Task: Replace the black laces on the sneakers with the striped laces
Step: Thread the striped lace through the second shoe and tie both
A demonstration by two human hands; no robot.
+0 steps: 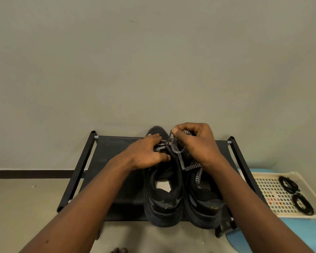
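Observation:
Two black sneakers stand side by side on a black fabric rack, heels toward me: the left sneaker and the right sneaker. My left hand rests on the left sneaker's upper, fingers spread over striped lace threaded across its eyelets. My right hand is raised above the shoes and pinches a striped black-and-white lace near its tip. That lace's loose end trails down over the right sneaker's opening.
A cream perforated tray sits at the right on a blue surface. Two coiled black laces lie in it. A plain wall stands close behind the rack. Toes show at the bottom edge.

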